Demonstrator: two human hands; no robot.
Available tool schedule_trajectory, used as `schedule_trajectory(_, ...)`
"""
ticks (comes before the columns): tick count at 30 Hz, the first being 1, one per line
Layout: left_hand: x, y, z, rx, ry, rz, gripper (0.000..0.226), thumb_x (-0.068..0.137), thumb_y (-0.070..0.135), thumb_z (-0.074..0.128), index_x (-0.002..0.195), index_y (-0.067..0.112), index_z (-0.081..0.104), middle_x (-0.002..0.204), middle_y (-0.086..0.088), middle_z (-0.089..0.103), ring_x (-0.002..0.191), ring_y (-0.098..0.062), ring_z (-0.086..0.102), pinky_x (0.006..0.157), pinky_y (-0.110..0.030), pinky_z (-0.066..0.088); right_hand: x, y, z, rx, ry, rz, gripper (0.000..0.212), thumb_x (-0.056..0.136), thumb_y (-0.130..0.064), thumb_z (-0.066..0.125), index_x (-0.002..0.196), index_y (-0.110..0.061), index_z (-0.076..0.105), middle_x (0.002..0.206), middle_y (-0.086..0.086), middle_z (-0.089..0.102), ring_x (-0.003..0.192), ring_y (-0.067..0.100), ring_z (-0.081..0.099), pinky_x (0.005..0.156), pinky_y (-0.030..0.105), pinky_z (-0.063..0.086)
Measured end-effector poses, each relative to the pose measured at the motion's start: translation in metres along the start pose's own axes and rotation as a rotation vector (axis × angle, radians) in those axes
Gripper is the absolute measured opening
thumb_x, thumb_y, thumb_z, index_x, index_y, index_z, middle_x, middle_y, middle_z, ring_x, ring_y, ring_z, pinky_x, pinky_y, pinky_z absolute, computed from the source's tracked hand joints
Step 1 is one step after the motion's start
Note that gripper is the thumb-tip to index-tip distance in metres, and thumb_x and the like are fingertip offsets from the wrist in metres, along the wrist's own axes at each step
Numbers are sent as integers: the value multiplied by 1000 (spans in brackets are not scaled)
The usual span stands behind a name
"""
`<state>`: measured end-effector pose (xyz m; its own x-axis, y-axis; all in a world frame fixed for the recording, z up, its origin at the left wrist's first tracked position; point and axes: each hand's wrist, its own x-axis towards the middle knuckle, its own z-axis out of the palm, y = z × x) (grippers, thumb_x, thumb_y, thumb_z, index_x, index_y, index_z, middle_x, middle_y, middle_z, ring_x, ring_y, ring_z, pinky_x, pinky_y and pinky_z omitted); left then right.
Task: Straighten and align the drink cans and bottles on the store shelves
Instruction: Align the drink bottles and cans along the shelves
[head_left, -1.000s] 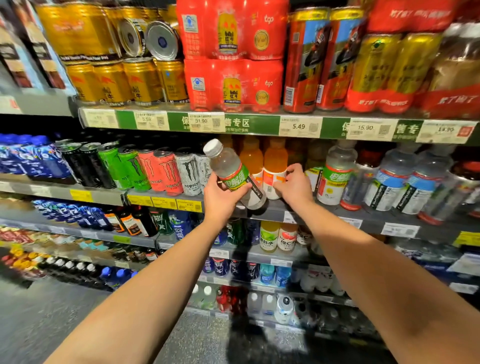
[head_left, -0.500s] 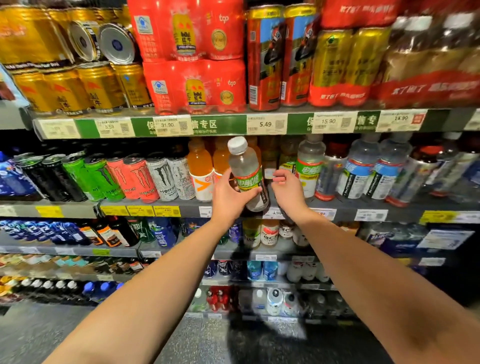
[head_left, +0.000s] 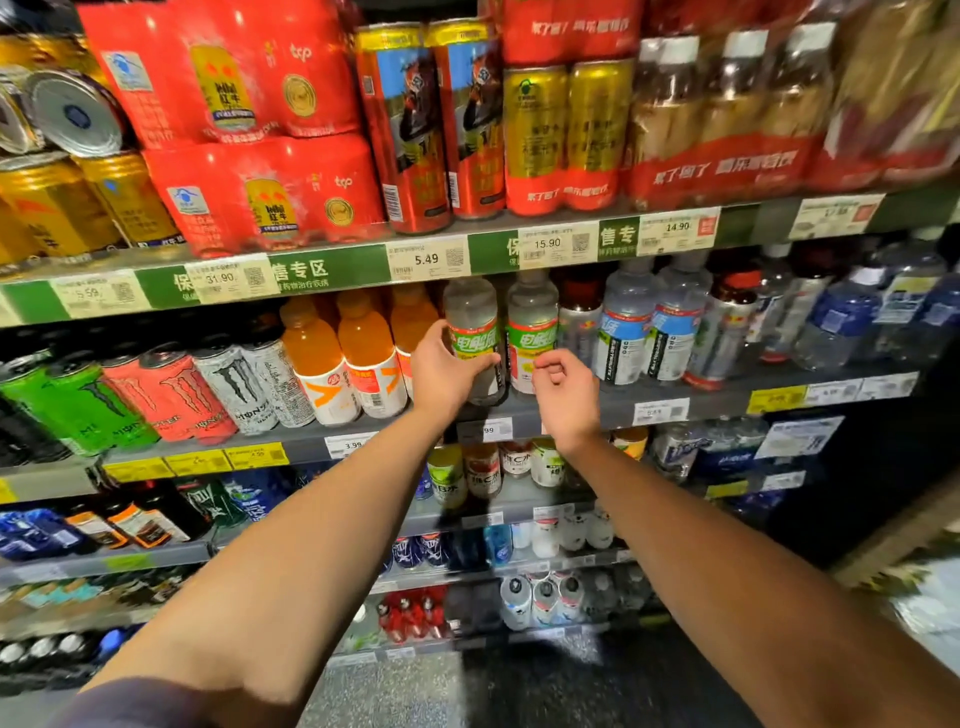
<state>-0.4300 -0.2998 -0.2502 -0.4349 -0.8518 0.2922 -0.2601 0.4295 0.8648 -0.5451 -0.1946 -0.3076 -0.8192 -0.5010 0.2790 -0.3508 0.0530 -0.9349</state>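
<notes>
While our left hand (head_left: 447, 371) wraps round the clear bottle (head_left: 474, 338) standing upright at the shelf (head_left: 727, 397) front, touching its green-label twin (head_left: 531, 332), our right hand (head_left: 563, 387) hangs just in front with fingers loosely curled, holding nothing. We'd say this slot is nearly sorted, with the label still to face out and plenty of rows left. Bottle caps hide behind the price strip (head_left: 332, 270), and the lower shelves are too blurry to judge.

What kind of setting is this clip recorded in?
Very likely a shop's drinks aisle: tiered shelves edged with price tags, rows of energy drink cans, and bottles lined up facing out. The left hand grips a green-labelled bottle on the shelf.
</notes>
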Motion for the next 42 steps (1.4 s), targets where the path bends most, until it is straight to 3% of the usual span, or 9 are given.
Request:
schedule_trajectory(2,1,-2,8,-3,-18,-19,55,63,18,91,108,8,61,98,1,69,87,-11,63,69,-6,43,1,5,-5,-7,-3,16,13,87,-10,57,90,-20,66,75,-9,61,72,14,58,68,36,51)
schedule_trajectory(5,0,-7,16,-11,-3,-59,58,65,19,91,113,9,59,107,-5,71,95,-16,66,80,-20,47,1,11,-12,-8,-9,34,15,86,-11,57,89,-24,65,75,-10,61,73,16,60,68,38,51)
schedule_trajectory(13,-3,-7,21,17,23,-78,67,74,19,85,129,10,47,123,-7,65,114,-21,61,94,-28,47,-1,9,-31,-35,-18,88,12,87,-7,58,91,-16,65,69,-13,54,65,7,50,63,25,41)
schedule_trajectory(23,-10,-6,17,119,52,-20,67,75,22,84,129,13,46,122,-7,58,114,-24,57,96,-37,48,-18,-12,-36,-105,-73,167,16,82,-15,52,93,-19,63,75,-8,57,68,6,51,66,24,39)
schedule_trajectory(27,-18,-5,14,82,109,-31,59,75,26,84,117,11,46,109,-6,54,98,-23,57,84,-36,50,-30,-25,-37,-126,-77,161,36,75,-29,45,103,-12,62,87,-2,62,75,6,55,60,17,38)
schedule_trajectory(31,-33,5,19,64,122,19,40,77,31,81,97,14,50,95,-3,53,82,-17,50,71,-29,44,-34,-27,-36,-106,-42,176,42,73,-30,46,108,-11,60,89,0,61,80,12,57,64,20,40)
schedule_trajectory(34,-48,14,33,23,78,46,34,77,30,80,92,17,52,84,1,56,75,-15,53,67,-28,44,-30,-27,-44,-88,-32,190,31,87,-18,62,117,-11,56,91,-2,57,87,15,57,76,24,47)
schedule_trajectory(39,-64,33,75,12,-71,119,41,79,33,80,111,15,62,94,1,66,86,-13,61,76,-26,50,-5,-24,-75,-117,6,177,46,87,-19,68,129,-12,51,118,5,59,110,17,55,94,29,46)
schedule_trajectory(42,-66,48,105,11,-85,106,47,82,28,77,123,12,61,111,-2,65,97,-10,58,80,-15,43,13,-13,-97,-116,54,151,49,84,-20,71,128,-13,50,125,6,58,117,20,54,100,35,45)
